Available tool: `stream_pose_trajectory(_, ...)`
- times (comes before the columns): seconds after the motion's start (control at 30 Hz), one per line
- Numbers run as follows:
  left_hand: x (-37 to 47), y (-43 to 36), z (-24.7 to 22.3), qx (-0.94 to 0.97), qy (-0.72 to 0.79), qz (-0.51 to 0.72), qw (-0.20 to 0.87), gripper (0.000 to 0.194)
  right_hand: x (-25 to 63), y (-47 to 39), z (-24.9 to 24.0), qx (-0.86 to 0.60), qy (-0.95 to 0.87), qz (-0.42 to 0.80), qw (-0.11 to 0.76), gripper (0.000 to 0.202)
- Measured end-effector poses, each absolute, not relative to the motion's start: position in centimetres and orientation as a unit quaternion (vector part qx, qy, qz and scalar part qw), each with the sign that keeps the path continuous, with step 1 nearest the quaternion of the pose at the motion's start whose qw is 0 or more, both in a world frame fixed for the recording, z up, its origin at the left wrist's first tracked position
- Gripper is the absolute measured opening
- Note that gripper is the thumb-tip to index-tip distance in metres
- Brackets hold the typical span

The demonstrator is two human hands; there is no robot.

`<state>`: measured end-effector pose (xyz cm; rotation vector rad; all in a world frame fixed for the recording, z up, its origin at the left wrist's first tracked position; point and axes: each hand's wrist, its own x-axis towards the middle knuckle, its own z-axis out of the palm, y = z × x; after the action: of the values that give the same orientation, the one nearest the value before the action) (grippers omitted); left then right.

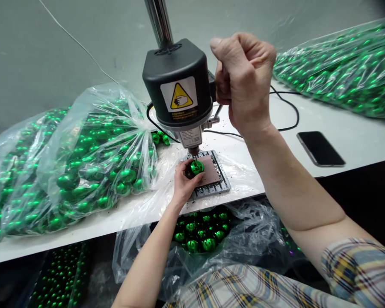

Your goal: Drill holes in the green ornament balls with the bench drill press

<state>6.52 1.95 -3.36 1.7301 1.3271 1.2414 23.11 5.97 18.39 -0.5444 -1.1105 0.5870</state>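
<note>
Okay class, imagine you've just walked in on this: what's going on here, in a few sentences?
A person is working at a bench drill. The left hand holds a shiny green ball on a pinkish pad, right under the drill's tip; whether the tip has gone in is too small to tell. The right hand is raised in a fist beside the drill's head, apparently on a lever mostly hidden. A clear bag full of green balls lies to the left.
</note>
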Motion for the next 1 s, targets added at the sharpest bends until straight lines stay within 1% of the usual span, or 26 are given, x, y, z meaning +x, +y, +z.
stream_pose_trajectory(0.13,7.4,2.1,-3.9,0.68,0.494,0.474,0.263,0.053,23.1,5.8,18.5,-0.235,-0.505,0.286,0.78,0.05)
stream_pose_trajectory(0.33,7.5,2.0,-4.5,0.652,0.508,0.483,0.29,0.055,23.3,6.0,18.0,-0.21,-0.523,0.277,0.778,0.047)
stream_pose_trajectory(0.47,7.5,1.8,-4.4,0.646,0.508,0.484,0.3,0.056,23.4,5.3,17.2,-0.202,-0.535,0.226,0.789,0.049)
stream_pose_trajectory(0.63,7.7,1.7,-4.0,0.643,0.522,0.475,0.297,0.055,23.4,3.6,14.9,-0.235,-0.544,0.145,0.792,0.055)
stream_pose_trajectory(0.83,7.7,1.6,-4.0,0.648,0.517,0.474,0.297,0.055,23.8,2.6,12.1,-0.219,-0.563,0.149,0.783,0.062)
stream_pose_trajectory(1.0,7.7,1.5,-3.9,0.644,0.514,0.479,0.303,0.055,23.9,2.4,10.7,-0.179,-0.585,0.1,0.785,0.054)
